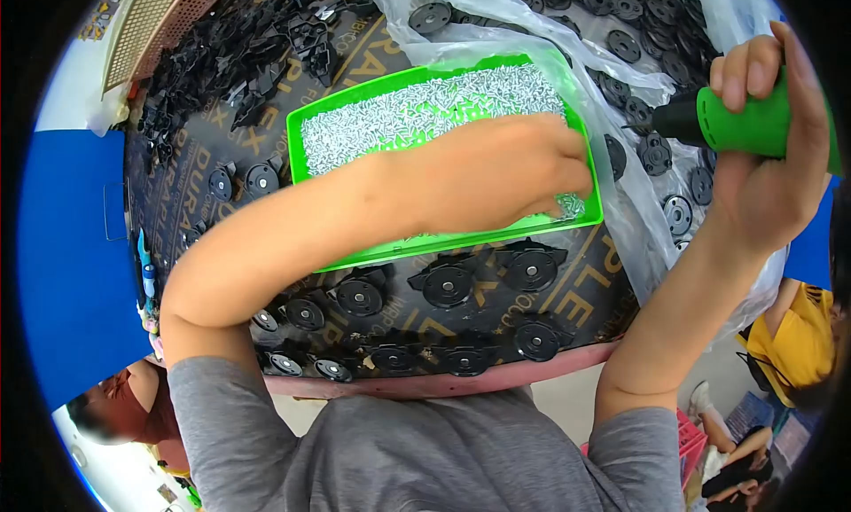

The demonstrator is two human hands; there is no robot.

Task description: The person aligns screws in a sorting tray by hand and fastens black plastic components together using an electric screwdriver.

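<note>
Left hand (532, 168) is in the tray (461, 243), fingers curled at the screws (355, 140); whether it pinches any cannot be told. Right hand (780, 188) grips the driver (749, 122), right of the tray. Screws appear light, hard, slippery; best pinched by the shank.

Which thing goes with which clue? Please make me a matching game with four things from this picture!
Things:
1. Left hand
2. Right hand
3. Tray
4. Mesh basket

Clues:
A. Bright green, with lots of small silver pieces in it
B. Wrapped around a green power tool
C. Near the top left of the picture
D. Reaching down, with its fingertips at the tray's right end

Right pairs: 1-D, 2-B, 3-A, 4-C.
</note>
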